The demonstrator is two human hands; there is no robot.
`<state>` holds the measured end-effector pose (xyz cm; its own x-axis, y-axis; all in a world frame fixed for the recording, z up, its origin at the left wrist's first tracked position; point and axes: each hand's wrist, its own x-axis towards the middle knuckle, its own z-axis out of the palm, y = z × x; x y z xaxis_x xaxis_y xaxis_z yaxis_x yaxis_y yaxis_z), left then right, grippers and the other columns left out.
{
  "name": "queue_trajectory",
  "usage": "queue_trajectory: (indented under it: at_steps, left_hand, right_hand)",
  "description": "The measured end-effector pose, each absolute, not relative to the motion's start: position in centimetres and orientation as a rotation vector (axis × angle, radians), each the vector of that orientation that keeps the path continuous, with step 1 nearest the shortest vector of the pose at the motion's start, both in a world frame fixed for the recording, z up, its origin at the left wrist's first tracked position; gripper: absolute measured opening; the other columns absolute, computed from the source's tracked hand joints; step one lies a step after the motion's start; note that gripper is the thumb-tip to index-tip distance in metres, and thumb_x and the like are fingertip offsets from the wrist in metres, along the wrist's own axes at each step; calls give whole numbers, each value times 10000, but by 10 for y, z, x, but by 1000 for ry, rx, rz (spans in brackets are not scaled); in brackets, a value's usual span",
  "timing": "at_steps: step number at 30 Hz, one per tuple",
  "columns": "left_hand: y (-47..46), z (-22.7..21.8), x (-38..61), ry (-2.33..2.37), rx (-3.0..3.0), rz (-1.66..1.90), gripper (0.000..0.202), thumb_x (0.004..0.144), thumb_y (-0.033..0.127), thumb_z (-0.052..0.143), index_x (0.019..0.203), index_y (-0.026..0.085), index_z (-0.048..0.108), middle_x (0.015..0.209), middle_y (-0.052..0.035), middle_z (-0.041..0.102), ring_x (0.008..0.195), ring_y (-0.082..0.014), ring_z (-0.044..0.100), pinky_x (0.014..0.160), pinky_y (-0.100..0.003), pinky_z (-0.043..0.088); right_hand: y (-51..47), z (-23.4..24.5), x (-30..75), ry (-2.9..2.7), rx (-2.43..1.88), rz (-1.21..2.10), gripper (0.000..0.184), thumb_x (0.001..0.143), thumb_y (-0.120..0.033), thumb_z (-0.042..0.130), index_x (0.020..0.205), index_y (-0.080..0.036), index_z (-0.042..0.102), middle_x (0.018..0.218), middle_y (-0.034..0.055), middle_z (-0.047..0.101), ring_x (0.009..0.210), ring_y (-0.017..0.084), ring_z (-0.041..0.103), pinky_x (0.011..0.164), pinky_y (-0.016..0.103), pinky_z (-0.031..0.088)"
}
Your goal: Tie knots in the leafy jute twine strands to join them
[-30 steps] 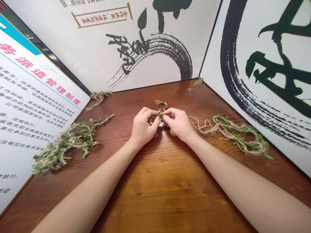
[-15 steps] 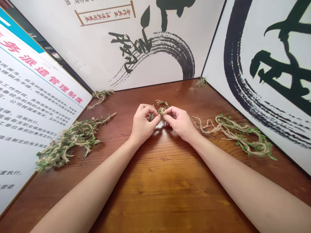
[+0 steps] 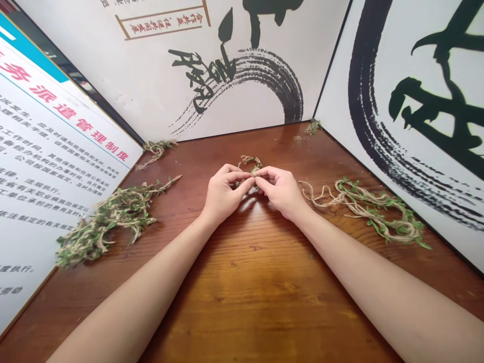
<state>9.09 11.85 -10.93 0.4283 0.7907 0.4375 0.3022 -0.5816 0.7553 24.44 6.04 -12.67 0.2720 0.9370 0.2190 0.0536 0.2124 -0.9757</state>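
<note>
Over the middle of the table, my left hand [image 3: 227, 190] and my right hand [image 3: 279, 189] meet fingertip to fingertip. Both are closed in a pinch on a short piece of leafy twine [image 3: 249, 160], tan cord with small green leaves. Its far end curls out beyond my fingers; the part between the fingertips is mostly hidden. Right of my right hand lies a loose bundle of leafy twine [image 3: 378, 209] with bare cord ends pointing toward me. A thick heap of twisted leafy twine [image 3: 113, 217] rests on the left.
Upright printed panels enclose the wooden table [image 3: 242, 302]: a white back panel [image 3: 151, 91], a right panel [image 3: 401, 166] and a left panel [image 3: 30, 201]. A small clump of twine [image 3: 159, 147] lies in the back left corner, leafy scraps [image 3: 313, 127] in the back right one.
My left fingertips have shifted slightly right, closer to my right ones, covering more of the twine between them. The bundles on the table have not moved.
</note>
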Motion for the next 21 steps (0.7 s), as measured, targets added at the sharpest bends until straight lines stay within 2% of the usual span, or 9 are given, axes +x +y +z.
queue_trajectory:
  at_steps: [4, 9, 16, 21]
  left_hand:
    - [121, -108, 89, 902, 2109, 1036, 87, 827, 306, 775, 828, 225, 809, 836, -21, 694, 686, -126, 638, 632, -271, 533]
    - [118, -110, 91, 911, 2214, 1084, 84, 872, 248, 715, 838, 219, 786, 836, -24, 667, 756, -146, 648, 680, -288, 549]
    - [114, -114, 96, 882, 2383, 1233, 85, 868, 164, 684, 786, 180, 699, 828, -20, 623, 715, -126, 592, 643, -261, 512]
    - [115, -113, 95, 743, 2439, 1256, 62, 859, 128, 671, 837, 186, 662, 910, -33, 592, 824, -143, 591, 734, -283, 534]
  right_hand:
    - [59, -127, 245, -1151, -1188, 857, 154, 802, -326, 674, 858, -193, 727, 754, 16, 705, 664, 150, 604, 651, 307, 497]
    - [60, -127, 244, -1166, -1210, 814, 113, 813, -285, 657, 845, -197, 719, 803, 36, 734, 738, 176, 655, 710, 330, 525]
    - [58, -123, 240, -1094, -1253, 822, 78, 819, -265, 654, 803, -192, 679, 782, 39, 730, 691, 168, 652, 702, 329, 530]
    - [60, -123, 242, -1040, -1243, 858, 91, 810, -269, 636, 794, -185, 666, 742, 25, 704, 668, 157, 637, 676, 312, 520]
